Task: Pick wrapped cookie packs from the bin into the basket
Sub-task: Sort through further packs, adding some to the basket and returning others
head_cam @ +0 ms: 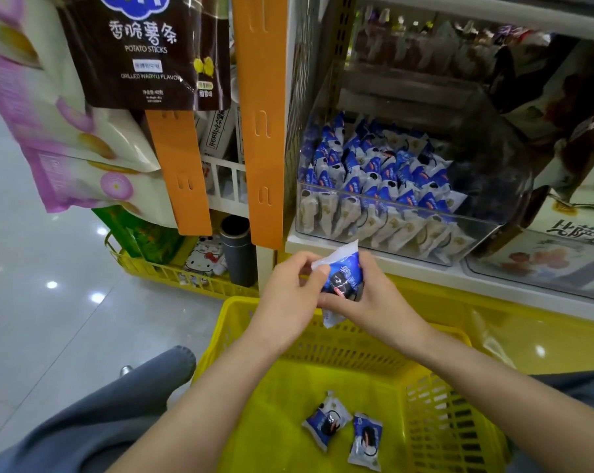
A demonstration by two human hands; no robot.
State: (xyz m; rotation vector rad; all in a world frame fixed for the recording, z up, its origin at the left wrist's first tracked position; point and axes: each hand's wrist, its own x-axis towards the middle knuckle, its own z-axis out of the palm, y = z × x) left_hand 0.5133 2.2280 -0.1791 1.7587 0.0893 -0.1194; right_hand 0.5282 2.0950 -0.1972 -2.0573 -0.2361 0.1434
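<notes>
A blue-and-white wrapped cookie pack (344, 274) is held between both my hands above the far rim of the yellow basket (435, 421). My left hand (288, 295) pinches its left edge. My right hand (379, 302) grips its right side and bottom. Two more cookie packs (326, 421) (367, 440) lie on the basket floor. The clear plastic bin (408, 227) on the shelf just beyond my hands is filled with several identical packs (374, 172).
An orange shelf upright (265, 131) stands left of the bin. Snack bags (145, 49) hang at upper left. A second yellow basket (172, 271) with goods and a dark cylinder (237, 250) sit on the floor at left. Boxed snacks (568, 240) are right of the bin.
</notes>
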